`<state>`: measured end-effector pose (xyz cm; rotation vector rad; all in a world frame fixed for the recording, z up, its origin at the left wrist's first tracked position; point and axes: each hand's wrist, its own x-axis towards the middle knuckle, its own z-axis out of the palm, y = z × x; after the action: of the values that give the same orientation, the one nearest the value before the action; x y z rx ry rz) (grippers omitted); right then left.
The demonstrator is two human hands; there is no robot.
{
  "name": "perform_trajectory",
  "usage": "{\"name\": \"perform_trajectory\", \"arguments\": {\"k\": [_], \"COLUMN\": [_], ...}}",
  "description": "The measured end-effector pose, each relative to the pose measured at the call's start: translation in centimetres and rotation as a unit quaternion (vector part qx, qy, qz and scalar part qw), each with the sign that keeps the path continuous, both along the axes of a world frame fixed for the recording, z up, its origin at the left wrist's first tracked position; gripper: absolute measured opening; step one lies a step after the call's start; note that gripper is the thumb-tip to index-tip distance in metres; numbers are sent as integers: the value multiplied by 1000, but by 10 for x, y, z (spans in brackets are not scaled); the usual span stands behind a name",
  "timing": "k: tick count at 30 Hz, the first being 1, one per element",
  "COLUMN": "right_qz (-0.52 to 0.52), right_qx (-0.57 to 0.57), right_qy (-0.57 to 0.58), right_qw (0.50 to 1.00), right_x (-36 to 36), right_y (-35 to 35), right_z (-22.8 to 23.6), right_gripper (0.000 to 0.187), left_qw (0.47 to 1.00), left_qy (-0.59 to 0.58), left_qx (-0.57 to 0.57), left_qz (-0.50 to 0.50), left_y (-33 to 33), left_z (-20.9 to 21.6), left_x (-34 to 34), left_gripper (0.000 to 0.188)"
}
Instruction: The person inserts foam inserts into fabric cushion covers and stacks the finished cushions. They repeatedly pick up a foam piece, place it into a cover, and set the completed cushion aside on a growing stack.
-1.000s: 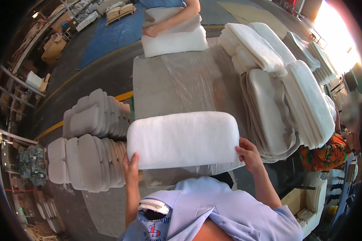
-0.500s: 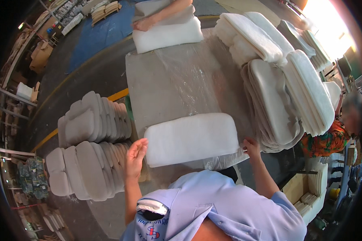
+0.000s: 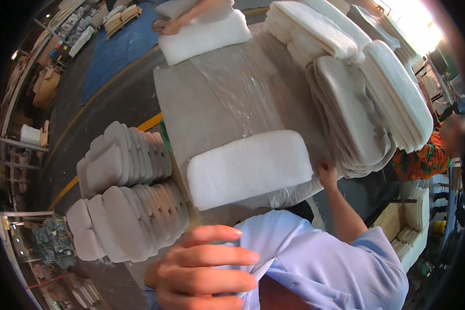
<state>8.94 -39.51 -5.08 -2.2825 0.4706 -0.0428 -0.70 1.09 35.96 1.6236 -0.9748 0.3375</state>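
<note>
A white rectangular foam pad (image 3: pixel 249 168) lies flat on the near end of the grey table (image 3: pixel 191 113), on a sheet of clear plastic film (image 3: pixel 248 88). My right hand (image 3: pixel 326 174) rests at the pad's right end by the table edge, touching it and the film. My left hand (image 3: pixel 204 268) is raised close to the camera in front of my light blue shirt, fingers spread and pointing right, holding nothing.
Two rows of grey shaped cushions (image 3: pixel 121 199) stand on edge to the left of the table. Tall stacks of white and grey pads (image 3: pixel 361 88) fill the right side. At the far end another person's arm (image 3: pixel 188 15) lies on a white pad (image 3: pixel 204 36). A person in orange (image 3: pixel 429 155) is at right.
The foam pad, earlier held up between both hands, has come down flat on the table. My left hand has let go and pulled back toward my chest.
</note>
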Motion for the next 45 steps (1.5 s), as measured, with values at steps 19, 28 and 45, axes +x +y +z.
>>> {"name": "perform_trajectory", "arguments": {"k": [19,28,45], "right_qz": [28,107,458], "right_qx": [179,-75,-116], "right_qy": [92,-105,-62], "right_qw": [979,986,879], "right_x": [5,22,35], "right_y": [-18,39,149], "right_z": [-29,36,82], "right_gripper": [20,31,62], "left_qw": [983,876,867], "left_qy": [75,291,213], "left_qx": [-151,206,343], "left_qz": [-78,324,292], "left_y": [-9,17,-3], "left_z": [-47,-247,-331], "left_x": [6,48,54], "left_gripper": [32,43,64]}}
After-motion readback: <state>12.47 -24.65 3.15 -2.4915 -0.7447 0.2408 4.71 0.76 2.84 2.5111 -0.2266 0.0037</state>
